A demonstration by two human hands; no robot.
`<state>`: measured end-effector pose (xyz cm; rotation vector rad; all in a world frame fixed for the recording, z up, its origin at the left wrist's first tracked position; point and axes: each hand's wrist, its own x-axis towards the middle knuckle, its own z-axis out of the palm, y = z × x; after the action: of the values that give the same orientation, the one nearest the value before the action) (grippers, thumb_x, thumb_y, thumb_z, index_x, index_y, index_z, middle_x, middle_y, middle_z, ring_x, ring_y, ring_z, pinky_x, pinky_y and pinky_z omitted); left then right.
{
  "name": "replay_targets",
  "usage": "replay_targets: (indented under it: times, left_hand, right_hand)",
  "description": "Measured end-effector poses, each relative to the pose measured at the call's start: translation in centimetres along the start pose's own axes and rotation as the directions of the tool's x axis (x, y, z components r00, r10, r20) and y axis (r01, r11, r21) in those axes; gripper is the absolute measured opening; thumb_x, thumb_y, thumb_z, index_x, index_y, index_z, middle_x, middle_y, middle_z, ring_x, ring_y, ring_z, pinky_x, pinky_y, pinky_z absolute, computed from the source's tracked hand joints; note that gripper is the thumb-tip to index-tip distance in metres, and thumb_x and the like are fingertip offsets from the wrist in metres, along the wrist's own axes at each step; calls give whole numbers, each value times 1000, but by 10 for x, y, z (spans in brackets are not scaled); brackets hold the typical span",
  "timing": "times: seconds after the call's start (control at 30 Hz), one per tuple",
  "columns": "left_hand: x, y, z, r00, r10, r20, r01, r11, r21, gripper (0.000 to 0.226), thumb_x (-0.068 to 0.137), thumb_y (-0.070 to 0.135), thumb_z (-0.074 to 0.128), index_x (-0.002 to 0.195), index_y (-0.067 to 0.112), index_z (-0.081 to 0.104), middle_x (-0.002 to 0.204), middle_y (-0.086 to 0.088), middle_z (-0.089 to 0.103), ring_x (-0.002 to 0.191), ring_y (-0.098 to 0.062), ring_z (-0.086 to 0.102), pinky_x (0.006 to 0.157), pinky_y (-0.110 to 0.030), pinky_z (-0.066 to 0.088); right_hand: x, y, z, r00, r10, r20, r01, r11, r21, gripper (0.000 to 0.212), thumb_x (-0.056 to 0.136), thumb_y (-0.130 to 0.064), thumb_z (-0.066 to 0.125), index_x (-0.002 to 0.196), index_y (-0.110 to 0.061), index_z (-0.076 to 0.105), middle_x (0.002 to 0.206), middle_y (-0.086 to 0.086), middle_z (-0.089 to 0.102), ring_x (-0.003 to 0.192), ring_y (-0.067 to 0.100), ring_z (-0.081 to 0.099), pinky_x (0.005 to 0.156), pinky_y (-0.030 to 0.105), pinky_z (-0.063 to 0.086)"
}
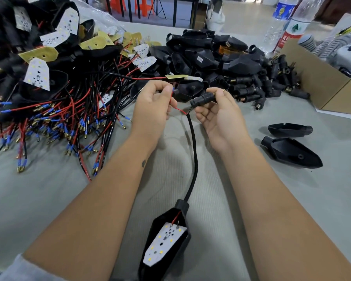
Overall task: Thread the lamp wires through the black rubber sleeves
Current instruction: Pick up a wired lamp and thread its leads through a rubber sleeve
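A black lamp housing [150, 258] with a white LED board [164, 243] lies near the bottom middle of the head view. Its black sheathed cable [194, 151] rises to my hands and splits there into a red wire [177, 108] and a thin black wire. My left hand [152, 106] pinches the blue-tipped end of the red wire. My right hand [217, 116] holds a black rubber sleeve [204, 98] between thumb and fingers. The thin black wire enters the sleeve's left end, and a brass tip shows at its right end.
A heap of wired lamps with red and black leads [55, 110] fills the left. Bare black housings [207, 57] and loose rubber sleeves [272, 86] pile up behind my hands. Two empty housings [292, 153] lie at right, near a cardboard box [322, 86] and plastic bottles [292, 23].
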<state>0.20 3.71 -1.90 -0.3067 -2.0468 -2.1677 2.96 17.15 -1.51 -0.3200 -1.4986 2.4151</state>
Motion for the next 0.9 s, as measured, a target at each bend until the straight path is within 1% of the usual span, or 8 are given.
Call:
replay_targets:
  times: [0.1, 0.23, 0.33, 0.4, 0.43, 0.6, 0.73, 0.9]
  left_hand:
    - [-2, -7, 1, 998, 28, 53, -37, 985, 168, 16, 98, 20, 52, 83, 25, 56, 56, 12, 59, 53, -6, 49, 55, -22, 40]
    - [-3, -12, 3, 993, 49, 104, -76, 958, 275, 21, 96, 20, 55, 78, 29, 58, 54, 14, 59, 51, -1, 51, 59, -27, 42]
    - [-2, -13, 2, 993, 51, 109, -82, 946, 313, 20, 96, 22, 55, 77, 29, 61, 60, 5, 60, 56, -13, 51, 60, -40, 45]
    - [-1, -14, 3, 993, 51, 102, -82, 940, 332, 20, 95, 21, 55, 77, 27, 61, 64, -4, 60, 58, -17, 50, 60, -42, 46]
    - [-1, -14, 3, 994, 54, 95, -83, 936, 343, 20, 95, 21, 55, 77, 27, 61, 64, -5, 60, 57, -17, 50, 59, -42, 46]
    - [-1, -13, 3, 996, 77, 49, -91, 908, 410, 18, 95, 20, 56, 78, 24, 60, 62, 4, 60, 53, -9, 50, 60, -33, 45]
    - [1, -12, 1, 997, 68, 25, -72, 911, 405, 14, 95, 19, 56, 84, 17, 63, 65, 1, 61, 56, -14, 52, 67, -41, 51]
    - [-1, -9, 2, 997, 77, 26, -81, 906, 415, 14, 95, 20, 55, 83, 16, 62, 65, -1, 61, 57, -17, 53, 69, -45, 52]
  right_hand:
    - [0, -1, 0, 1000, 6, -1, -6, 999, 34, 28, 108, -21, 32, 95, -15, 56, 68, 3, 66, 57, 13, 58, 64, 25, 51]
    - [1, -1, 0, 1000, 15, -1, -15, 999, 45, 29, 108, -21, 32, 93, -16, 56, 69, 4, 65, 57, 13, 59, 69, 28, 52]
    - [0, -1, 0, 1000, 22, 2, -22, 998, 51, 28, 108, -21, 33, 94, -16, 56, 71, 5, 66, 58, 14, 60, 69, 27, 52]
    - [0, -1, -1, 1000, 23, 8, -23, 998, 62, 28, 108, -22, 32, 95, -16, 56, 71, 4, 66, 59, 13, 60, 68, 27, 53]
    - [0, -1, -1, 1000, 22, 13, -23, 998, 66, 28, 108, -22, 32, 95, -16, 56, 71, 4, 67, 59, 13, 60, 68, 26, 53]
    - [-1, -2, 1, 999, 15, 33, -17, 998, 58, 28, 108, -22, 32, 94, -16, 56, 73, 5, 67, 58, 12, 61, 65, 24, 53]
    - [-2, -2, 1, 999, 11, 46, -13, 999, 43, 29, 108, -22, 32, 94, -16, 56, 73, 5, 67, 58, 12, 61, 64, 24, 53]
    - [-2, -1, 1, 999, -15, 44, 15, 1000, 0, 26, 108, -22, 34, 96, -15, 56, 68, 2, 68, 57, 12, 60, 64, 24, 52]
